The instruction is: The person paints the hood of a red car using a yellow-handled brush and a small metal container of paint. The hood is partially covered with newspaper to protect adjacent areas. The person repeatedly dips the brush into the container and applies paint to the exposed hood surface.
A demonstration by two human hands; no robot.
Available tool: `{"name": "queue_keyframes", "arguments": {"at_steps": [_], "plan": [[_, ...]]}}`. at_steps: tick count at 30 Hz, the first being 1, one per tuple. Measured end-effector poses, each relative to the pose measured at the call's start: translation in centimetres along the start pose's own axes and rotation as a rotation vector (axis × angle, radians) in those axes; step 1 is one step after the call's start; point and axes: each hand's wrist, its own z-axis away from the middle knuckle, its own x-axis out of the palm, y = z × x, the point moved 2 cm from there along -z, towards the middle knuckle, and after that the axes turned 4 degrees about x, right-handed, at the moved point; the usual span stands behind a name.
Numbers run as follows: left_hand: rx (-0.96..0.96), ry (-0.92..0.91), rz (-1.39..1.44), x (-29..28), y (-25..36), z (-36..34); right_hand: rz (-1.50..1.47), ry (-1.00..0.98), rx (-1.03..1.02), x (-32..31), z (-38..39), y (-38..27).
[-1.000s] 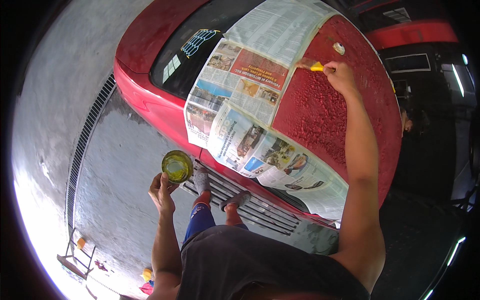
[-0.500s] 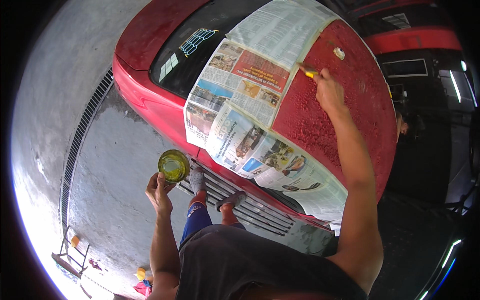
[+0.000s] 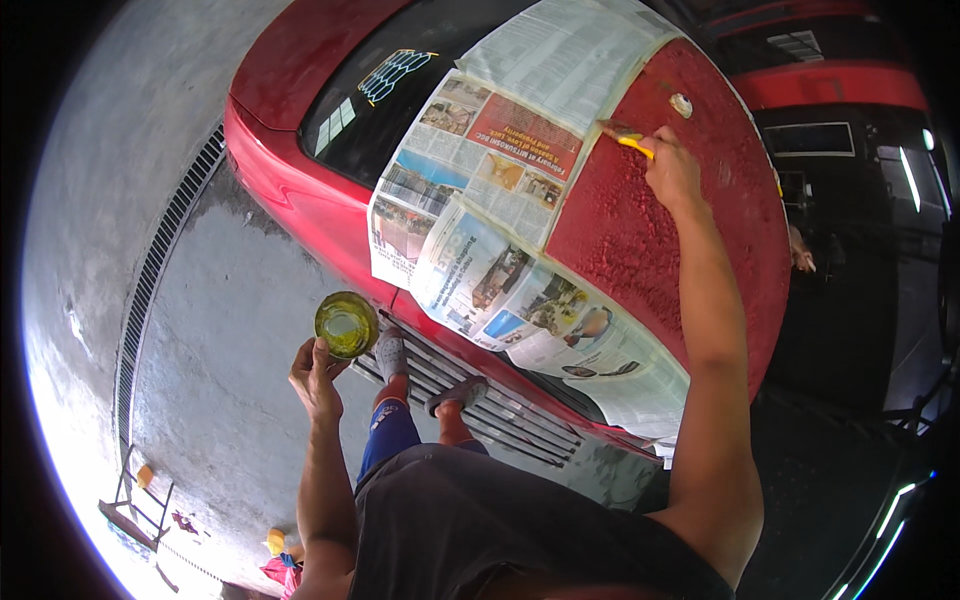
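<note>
My right hand (image 3: 674, 175) is closed round the yellow handle of a paintbrush (image 3: 634, 144). The bristles rest on or just over the red car roof (image 3: 640, 220), close to its taped edge. Much of the roof paint looks wrinkled and blistered. Newspaper sheets (image 3: 480, 190) cover the surface left of and nearer than the bare red area, with tape along their border. Out to the left, away from the car, my left hand (image 3: 318, 378) grips a round, see-through tub (image 3: 346, 324) by its side. Yellow-green liquid coats the tub's inside.
A pale lump (image 3: 681, 105) sits on the far part of the roof. Beyond its right edge another person's hand (image 3: 801, 250) shows. Below me a slatted floor grate (image 3: 500, 420) runs beside the car. A metal frame (image 3: 140, 500) stands at the lower left.
My right hand has shifted a little to the right, with the brush lying flatter and more of it showing. The left hand barely moves. At the right, the other person has moved, showing a hand.
</note>
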Motion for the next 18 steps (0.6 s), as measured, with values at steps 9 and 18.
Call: {"name": "queue_keyframes", "arguments": {"at_steps": [9,18], "plan": [[-0.015,-0.015,0.038,0.2,0.4,-0.1,-0.177,-0.18,-0.059,-5.2,5.7,-0.8],[0.003,0.003,0.052,0.4,0.8,0.0,-0.542,-0.091,0.257,0.2,2.0,0.6]]}}
